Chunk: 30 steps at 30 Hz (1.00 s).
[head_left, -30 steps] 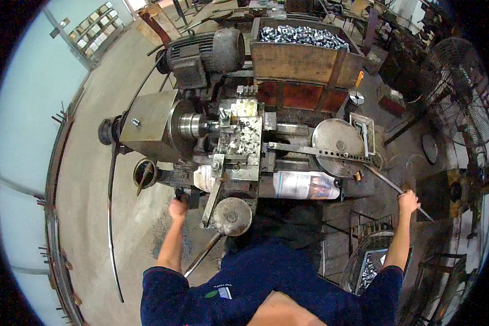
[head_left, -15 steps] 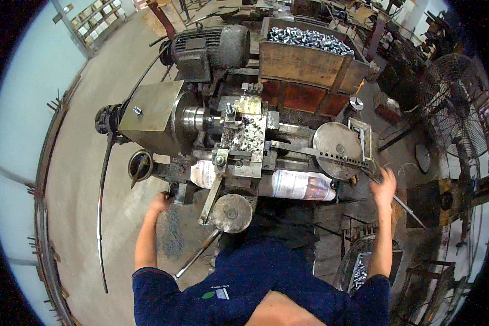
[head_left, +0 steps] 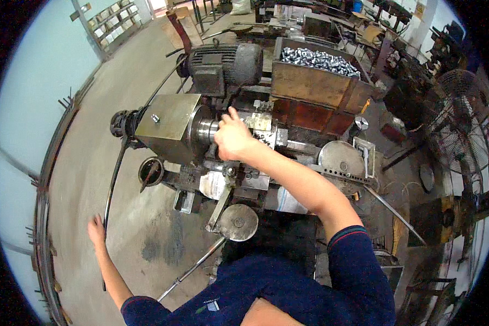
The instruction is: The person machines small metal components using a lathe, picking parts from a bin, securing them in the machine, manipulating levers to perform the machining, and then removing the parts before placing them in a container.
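My right hand (head_left: 234,139) reaches across the lathe to the front of the shiny spindle nose (head_left: 206,131). Its fingers are bent, one pointing upward, and whatever they may hold is hidden. Beneath my right forearm lies part of the tool slide (head_left: 250,185). Well out to the left, my left hand (head_left: 96,231) is beside a long dark lever bar (head_left: 113,190) that hangs from the headstock (head_left: 165,127). Its fingers look stretched out; contact with the bar cannot be made out. A lever with a round disc (head_left: 237,221) sits near my body.
Behind the lathe stand a motor (head_left: 228,62) and a wooden bin (head_left: 315,81) of small metal parts. Another disc (head_left: 341,158) with a perforated bar lies right, near a caged fan (head_left: 453,125). A dark pot (head_left: 151,171) and a small metal tray (head_left: 185,201) are at left.
My right hand has left the lever at the right and come over the spindle. My left hand has moved from beside the small tray outward to the long bar. The view has shifted.
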Each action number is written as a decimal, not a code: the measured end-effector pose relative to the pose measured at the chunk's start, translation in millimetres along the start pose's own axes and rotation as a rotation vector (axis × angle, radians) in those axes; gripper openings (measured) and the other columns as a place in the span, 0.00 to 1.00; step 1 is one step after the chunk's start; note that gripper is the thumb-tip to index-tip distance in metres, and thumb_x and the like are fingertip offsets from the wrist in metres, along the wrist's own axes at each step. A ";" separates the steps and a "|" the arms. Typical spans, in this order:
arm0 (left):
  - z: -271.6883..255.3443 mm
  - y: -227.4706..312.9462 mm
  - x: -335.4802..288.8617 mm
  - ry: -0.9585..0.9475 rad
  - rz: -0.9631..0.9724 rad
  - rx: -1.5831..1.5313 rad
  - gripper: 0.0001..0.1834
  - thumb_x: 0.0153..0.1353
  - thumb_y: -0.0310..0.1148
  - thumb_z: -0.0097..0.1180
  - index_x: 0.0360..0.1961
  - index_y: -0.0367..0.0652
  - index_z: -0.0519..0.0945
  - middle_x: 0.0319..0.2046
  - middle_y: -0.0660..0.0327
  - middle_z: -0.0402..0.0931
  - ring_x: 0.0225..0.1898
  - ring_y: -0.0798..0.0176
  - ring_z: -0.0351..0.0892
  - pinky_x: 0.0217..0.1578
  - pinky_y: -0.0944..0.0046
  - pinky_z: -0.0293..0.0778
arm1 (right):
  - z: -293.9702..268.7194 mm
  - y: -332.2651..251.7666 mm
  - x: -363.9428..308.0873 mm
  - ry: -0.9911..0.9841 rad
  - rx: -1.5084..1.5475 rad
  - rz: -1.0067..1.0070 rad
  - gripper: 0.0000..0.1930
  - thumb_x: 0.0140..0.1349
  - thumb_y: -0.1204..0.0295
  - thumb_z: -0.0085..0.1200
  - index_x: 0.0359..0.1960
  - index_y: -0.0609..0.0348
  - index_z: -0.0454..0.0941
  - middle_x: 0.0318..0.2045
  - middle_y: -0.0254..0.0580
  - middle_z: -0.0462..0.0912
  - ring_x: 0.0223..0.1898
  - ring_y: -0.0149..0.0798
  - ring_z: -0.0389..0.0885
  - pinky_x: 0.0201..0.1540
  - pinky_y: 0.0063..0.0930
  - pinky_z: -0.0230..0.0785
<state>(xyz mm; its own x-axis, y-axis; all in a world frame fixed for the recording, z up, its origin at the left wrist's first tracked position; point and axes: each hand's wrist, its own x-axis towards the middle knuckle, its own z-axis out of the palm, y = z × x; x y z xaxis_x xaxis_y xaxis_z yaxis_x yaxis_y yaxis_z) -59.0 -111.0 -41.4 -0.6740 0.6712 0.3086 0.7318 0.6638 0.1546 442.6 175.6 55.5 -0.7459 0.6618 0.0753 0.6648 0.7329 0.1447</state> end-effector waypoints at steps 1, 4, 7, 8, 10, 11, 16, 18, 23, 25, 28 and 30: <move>22.9 -74.0 -20.0 -0.093 -0.271 -0.033 0.27 0.62 0.52 0.39 0.33 0.37 0.79 0.27 0.45 0.76 0.31 0.42 0.75 0.32 0.51 0.69 | -8.5 -11.2 8.3 -0.102 0.011 -0.043 0.17 0.40 0.62 0.54 0.32 0.56 0.81 0.39 0.49 0.78 0.48 0.47 0.71 0.63 0.51 0.39; 24.4 35.3 -83.9 0.121 -0.179 -0.085 0.29 0.61 0.54 0.38 0.28 0.37 0.78 0.24 0.46 0.76 0.30 0.42 0.76 0.32 0.50 0.69 | 6.0 0.5 8.5 -0.131 -0.008 0.016 0.16 0.41 0.62 0.54 0.33 0.55 0.81 0.36 0.44 0.80 0.45 0.45 0.73 0.63 0.50 0.42; -12.4 90.1 -119.6 -0.078 -0.194 0.024 0.25 0.58 0.52 0.45 0.25 0.37 0.76 0.24 0.47 0.76 0.29 0.44 0.76 0.31 0.50 0.69 | 27.4 1.9 12.9 0.021 0.052 0.010 0.13 0.34 0.64 0.55 0.23 0.55 0.82 0.30 0.47 0.79 0.41 0.45 0.74 0.62 0.46 0.46; -14.5 98.5 -127.4 -0.064 -0.144 0.043 0.23 0.55 0.51 0.48 0.25 0.37 0.75 0.24 0.48 0.76 0.28 0.44 0.75 0.30 0.49 0.68 | 25.6 1.3 12.4 -0.006 0.054 -0.005 0.13 0.35 0.64 0.54 0.23 0.55 0.82 0.30 0.47 0.79 0.42 0.45 0.74 0.62 0.44 0.46; -14.5 109.9 -134.5 -0.036 -0.034 0.079 0.21 0.51 0.48 0.55 0.24 0.37 0.73 0.23 0.48 0.75 0.27 0.44 0.75 0.29 0.49 0.68 | 26.2 0.3 12.5 -0.019 0.028 0.010 0.13 0.35 0.64 0.54 0.24 0.56 0.82 0.30 0.47 0.80 0.42 0.45 0.74 0.62 0.43 0.46; -13.7 101.8 -128.2 -0.086 0.061 0.085 0.20 0.48 0.47 0.57 0.25 0.37 0.73 0.22 0.48 0.75 0.26 0.43 0.74 0.28 0.49 0.68 | 23.1 -0.9 11.2 -0.026 0.014 0.015 0.13 0.36 0.64 0.53 0.24 0.56 0.81 0.30 0.47 0.80 0.42 0.45 0.74 0.62 0.43 0.46; -15.7 92.9 -56.3 -0.538 0.138 -0.363 0.15 0.45 0.34 0.58 0.29 0.33 0.74 0.16 0.55 0.73 0.20 0.57 0.76 0.23 0.58 0.71 | -13.0 26.1 -19.1 0.276 0.042 0.047 0.13 0.30 0.64 0.53 0.16 0.60 0.79 0.23 0.47 0.77 0.37 0.47 0.73 0.60 0.41 0.50; 8.8 89.7 -42.9 -0.607 0.040 -0.736 0.12 0.47 0.29 0.55 0.31 0.30 0.74 0.17 0.56 0.73 0.20 0.61 0.76 0.23 0.61 0.73 | -35.3 58.4 -31.3 0.365 0.077 0.021 0.14 0.28 0.63 0.55 0.14 0.61 0.78 0.18 0.47 0.74 0.33 0.47 0.73 0.53 0.39 0.59; 14.9 122.1 -39.1 -0.601 0.013 -0.923 0.10 0.50 0.23 0.52 0.33 0.27 0.73 0.17 0.54 0.74 0.20 0.60 0.77 0.24 0.61 0.77 | -51.2 175.6 -39.0 0.458 -0.072 0.315 0.16 0.32 0.63 0.55 0.24 0.60 0.80 0.33 0.51 0.78 0.42 0.48 0.73 0.49 0.35 0.62; 28.1 124.8 -35.6 -0.563 -0.005 -0.975 0.12 0.51 0.26 0.54 0.34 0.27 0.73 0.18 0.54 0.73 0.20 0.61 0.77 0.22 0.62 0.76 | -44.0 211.5 -49.3 0.600 -0.125 0.406 0.18 0.33 0.65 0.55 0.30 0.56 0.81 0.44 0.54 0.74 0.47 0.50 0.71 0.52 0.35 0.62; 21.9 116.2 -36.5 -0.565 -0.019 -1.005 0.13 0.51 0.28 0.55 0.34 0.27 0.72 0.19 0.55 0.74 0.19 0.62 0.76 0.22 0.63 0.76 | -52.9 222.1 -52.8 0.581 0.143 0.499 0.21 0.33 0.65 0.55 0.36 0.52 0.81 0.51 0.52 0.70 0.51 0.53 0.68 0.54 0.38 0.62; 18.4 116.1 -39.3 -0.573 -0.034 -1.041 0.13 0.52 0.29 0.55 0.34 0.28 0.72 0.19 0.55 0.74 0.19 0.62 0.76 0.22 0.64 0.75 | -50.8 226.1 -73.3 0.642 0.207 0.481 0.21 0.34 0.65 0.55 0.36 0.53 0.81 0.50 0.51 0.71 0.50 0.53 0.69 0.54 0.36 0.63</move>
<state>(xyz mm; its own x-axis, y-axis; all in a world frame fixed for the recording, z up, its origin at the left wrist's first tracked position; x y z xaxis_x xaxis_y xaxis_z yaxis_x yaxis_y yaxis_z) 50.5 -54.3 -52.9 -0.4482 0.8838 -0.1340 0.2646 0.2744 0.9245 645.6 284.8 132.8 -0.2148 0.7373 0.6405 0.8646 0.4486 -0.2265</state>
